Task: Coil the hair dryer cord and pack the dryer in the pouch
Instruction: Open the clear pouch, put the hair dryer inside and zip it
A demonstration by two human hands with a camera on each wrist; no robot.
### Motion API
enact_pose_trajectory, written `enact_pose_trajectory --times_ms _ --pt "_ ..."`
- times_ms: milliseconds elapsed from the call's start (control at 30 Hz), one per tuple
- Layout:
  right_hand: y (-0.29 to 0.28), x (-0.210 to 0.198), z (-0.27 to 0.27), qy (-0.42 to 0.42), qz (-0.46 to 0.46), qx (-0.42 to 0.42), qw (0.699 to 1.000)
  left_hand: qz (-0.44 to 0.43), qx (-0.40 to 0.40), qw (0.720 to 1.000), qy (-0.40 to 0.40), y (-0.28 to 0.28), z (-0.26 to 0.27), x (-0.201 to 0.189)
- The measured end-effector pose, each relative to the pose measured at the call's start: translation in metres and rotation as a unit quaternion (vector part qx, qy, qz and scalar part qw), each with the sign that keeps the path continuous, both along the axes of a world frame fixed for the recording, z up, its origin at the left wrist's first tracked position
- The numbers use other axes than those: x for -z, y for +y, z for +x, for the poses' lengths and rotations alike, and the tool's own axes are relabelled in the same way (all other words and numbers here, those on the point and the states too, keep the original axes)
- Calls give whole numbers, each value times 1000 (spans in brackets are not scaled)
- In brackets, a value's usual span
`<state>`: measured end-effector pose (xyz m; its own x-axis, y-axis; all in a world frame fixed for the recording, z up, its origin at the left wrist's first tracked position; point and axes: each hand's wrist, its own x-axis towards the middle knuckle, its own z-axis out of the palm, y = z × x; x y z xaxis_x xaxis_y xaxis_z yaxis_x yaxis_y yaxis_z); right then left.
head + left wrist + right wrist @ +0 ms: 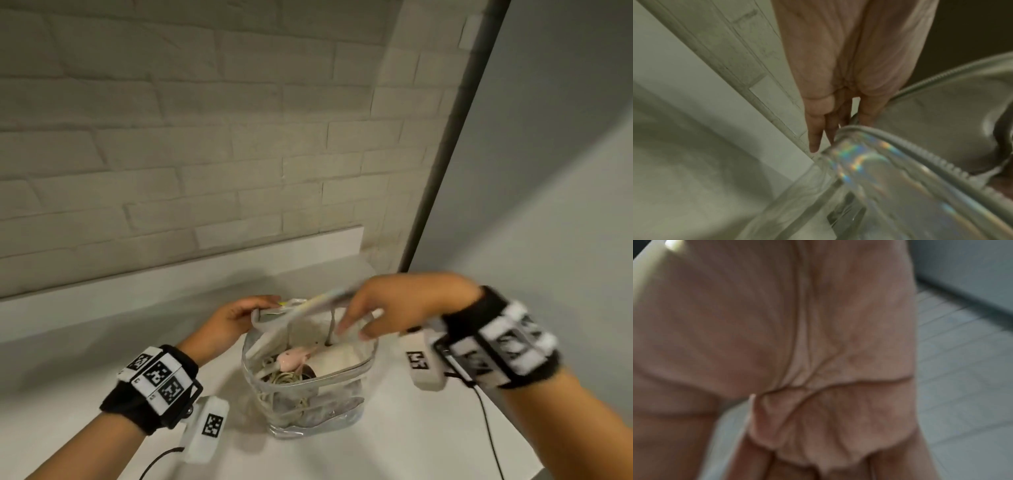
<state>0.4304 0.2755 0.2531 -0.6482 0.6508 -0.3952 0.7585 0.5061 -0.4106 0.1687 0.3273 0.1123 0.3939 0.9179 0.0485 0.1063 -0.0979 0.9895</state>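
Two hands work at the pouch (308, 387), lower centre on a white desk (85, 359): left hand (229, 318) pinches its rim, right hand (394, 308) blurred, grip unclear. Dryer (294, 358) inside. Brick wall (171, 137) fills upper left.

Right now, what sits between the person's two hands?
In the head view, the clear pouch, mouth open, stands between left hand and right hand, with the hair dryer inside.
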Motion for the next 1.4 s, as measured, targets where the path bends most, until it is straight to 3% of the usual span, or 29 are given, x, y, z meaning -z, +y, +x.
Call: enact_pose_trajectory --times_ms 67,100,133,200,267,367,433,500,733,867,933,1067,1233,1400 --pt "-19 -26 31 146 -97 52 983 17 25 999 16 -7 -2 2" --pt "-24 -34 45 259 -114 93 955 18 33 999 15 -9 -2 6" --pt "-22 -37 57 362 -92 143 917 17 41 999 8 -12 -1 6" --pt "-6 -24 66 459 23 259 849 -1 48 999 3 -14 0 7" --pt "22 12 60 419 110 336 836 -23 46 999 -1 -10 1 9" --pt "50 78 39 287 111 321 896 -35 -15 999 -3 -1 3 16" --pt "55 108 26 167 115 260 944 -35 -30 999 10 5 6 18" --pt "56 120 17 102 148 226 957 -29 -20 998 44 12 10 20" --pt "63 123 18 222 120 288 924 -77 31 987 139 27 15 10" --pt "66 130 18 244 118 306 912 0 -22 986 164 28 15 3" --pt "68 132 17 248 122 310 910 107 -48 966 232 25 7 2" --pt "69 138 15 249 147 325 901 251 -69 876 406 -10 -21 -4" --pt "68 142 7 241 183 317 899 237 -119 866 425 -76 -30 4" --pt "66 144 1 235 204 330 891 223 -144 861 433 -101 -27 2"
